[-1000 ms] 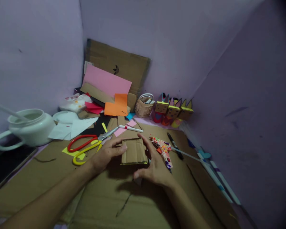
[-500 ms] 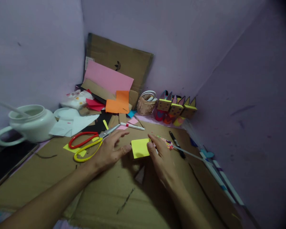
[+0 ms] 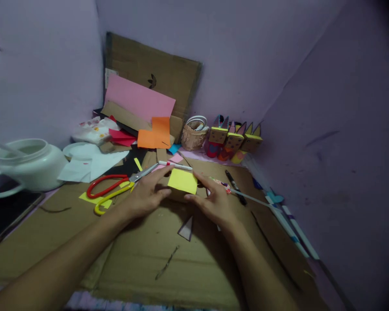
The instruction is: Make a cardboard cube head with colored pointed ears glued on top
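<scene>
Holding a small box (image 3: 182, 180) between left hand (image 3: 147, 195) and right hand (image 3: 216, 204), at mid-mat, just this side of a capped marker (image 3: 183, 167) and right of the scissors (image 3: 129, 180). Gripping with left fingers and thumb at its left side; gripping with right fingers at its right side, right thumb at the near edge. Cannot tell whether lifted clear of the cardboard mat (image 3: 129, 263). Pointing yellow face upward, brown side toward the wearer; running long axis roughly left to right, dipping slightly at right. Lying nearer the wearer than the box: a pale paper triangle (image 3: 186, 230), narrow tip pointing away. On the cardboard sheet (image 3: 178, 71) leaning at the back, showing a black three-leaf logo (image 3: 152, 81), with lettering too small to read. At its left edge, showing a white label (image 3: 111, 75), likewise unreadable.
</scene>
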The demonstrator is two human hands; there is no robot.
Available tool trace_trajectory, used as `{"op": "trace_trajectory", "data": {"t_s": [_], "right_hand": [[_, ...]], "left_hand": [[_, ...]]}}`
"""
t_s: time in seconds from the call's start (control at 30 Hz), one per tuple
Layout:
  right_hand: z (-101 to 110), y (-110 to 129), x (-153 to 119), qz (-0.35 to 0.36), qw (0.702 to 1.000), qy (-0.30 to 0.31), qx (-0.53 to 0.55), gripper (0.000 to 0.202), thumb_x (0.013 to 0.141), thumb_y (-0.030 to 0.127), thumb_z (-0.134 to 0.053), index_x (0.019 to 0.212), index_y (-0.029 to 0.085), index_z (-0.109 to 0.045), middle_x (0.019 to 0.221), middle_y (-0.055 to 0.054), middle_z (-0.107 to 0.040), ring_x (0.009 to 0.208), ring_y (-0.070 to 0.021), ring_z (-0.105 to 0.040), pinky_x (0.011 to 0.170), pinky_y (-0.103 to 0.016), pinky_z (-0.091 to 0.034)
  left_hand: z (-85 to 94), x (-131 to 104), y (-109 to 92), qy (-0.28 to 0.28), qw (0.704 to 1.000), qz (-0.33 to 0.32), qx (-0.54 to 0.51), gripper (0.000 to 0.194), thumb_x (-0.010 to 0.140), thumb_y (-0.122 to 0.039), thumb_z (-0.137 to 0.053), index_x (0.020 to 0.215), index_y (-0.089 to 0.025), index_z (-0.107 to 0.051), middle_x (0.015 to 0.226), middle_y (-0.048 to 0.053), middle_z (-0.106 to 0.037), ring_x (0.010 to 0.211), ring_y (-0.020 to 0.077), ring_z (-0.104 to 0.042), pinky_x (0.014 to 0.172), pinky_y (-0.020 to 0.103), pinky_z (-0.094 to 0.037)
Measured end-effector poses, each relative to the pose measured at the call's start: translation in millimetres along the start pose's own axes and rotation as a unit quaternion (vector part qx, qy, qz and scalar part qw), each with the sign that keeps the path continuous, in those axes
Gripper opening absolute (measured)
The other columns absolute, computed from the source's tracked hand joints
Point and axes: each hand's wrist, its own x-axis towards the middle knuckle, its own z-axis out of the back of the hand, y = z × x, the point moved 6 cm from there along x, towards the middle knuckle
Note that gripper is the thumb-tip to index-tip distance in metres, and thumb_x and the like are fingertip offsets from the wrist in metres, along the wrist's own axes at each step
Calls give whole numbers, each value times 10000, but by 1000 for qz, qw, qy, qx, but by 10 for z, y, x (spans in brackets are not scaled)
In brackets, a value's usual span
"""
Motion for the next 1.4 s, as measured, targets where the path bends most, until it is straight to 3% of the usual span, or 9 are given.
{"op": "trace_trajectory", "data": {"t_s": [0.33, 0.6, 0.83, 0.93, 1.03, 1.13, 1.23, 1.3, 1.4], "right_hand": [[-59, 26, 2, 8, 999, 32, -32, 575, 650, 250, -761, 1193, 168, -589, 1137, -129, -673, 1012, -255, -633, 879, -418, -483], [-66, 24, 13, -31, 999, 26, 2, 573, 619, 215, -756, 1169, 138, -611, 1105, -133, -686, 979, -263, -643, 880, -427, -483], [-36, 37, 17, -50, 997, 40, 44, 513, 574, 199, -764, 1072, 162, -648, 915, -69, -736, 775, -221, -692, 709, -366, -558], [65, 140, -13, 16, 999, -15, 31, 513, 623, 180, -723, 1120, 176, -597, 1026, -93, -695, 887, -235, -663, 766, -381, -541], [148, 371, -90, 151, 984, -86, -38, 528, 707, 68, -598, 1207, 209, -505, 1162, -113, -621, 1075, -245, -578, 890, -427, -481], [73, 520, -166, 242, 963, -76, -95, 581, 744, -16, -482, 1259, 250, -445, 1193, -101, -596, 1138, -227, -532, 938, -445, -452], [-33, 546, -219, 279, 953, -46, -110, 671, 767, -40, -412, 1346, 294, -350, 1266, -82, -547, 1204, -219, -477, 981, -467, -425], [-52, 485, -219, 241, 965, -45, -96, 743, 770, -34, -402, 1413, 299, -234, 1380, -92, -439, 1287, -232, -388, 1018, -491, -384], [-20, 318, -188, 119, 992, -50, 18, 816, 778, 53, -476, 1456, 273, -78, 1481, -117, -273, 1346, -256, -293, 1036, -497, -354]], "left_hand": [[-40, -19, 122, 20, 997, -46, 60, 527, 750, -146, -486, 1277, -145, -484, 1324, 118, -521, 1243, 237, -450, 1058, 441, -339], [-11, -22, 114, 14, 998, -37, 48, 520, 740, -150, -501, 1260, -144, -508, 1302, 125, -541, 1215, 255, -474, 1042, 464, -350], [23, -70, 64, 53, 998, 12, -19, 571, 732, -231, -595, 1291, -207, -483, 1282, 108, -551, 1139, 273, -533, 978, 441, -423], [93, -62, 85, 37, 993, 46, -99, 771, 699, -345, -665, 1384, -210, -337, 1393, 127, -427, 1224, 294, -456, 1003, 432, -397], [143, -54, 166, -9, 964, 97, -249, 862, 709, -471, -639, 1412, -164, -246, 1418, 178, -372, 1262, 302, -415, 1008, 422, -392], [43, -57, 145, 33, 933, 101, -344, 858, 673, -452, -690, 1380, -163, -298, 1415, 174, -384, 1278, 301, -397, 1005, 392, -403], [-25, -63, 74, 40, 933, 70, -351, 846, 638, -337, -746, 1356, -196, -321, 1420, 139, -387, 1291, 296, -381, 1010, 395, -405], [-23, -68, 53, 10, 940, 57, -335, 856, 635, -271, -750, 1360, -210, -300, 1411, 136, -398, 1279, 292, -399, 1014, 410, -403], [-18, -86, 41, -10, 948, 63, -311, 909, 625, -232, -756, 1383, -223, -254, 1420, 146, -378, 1271, 297, -408, 994, 417, -427]]}}
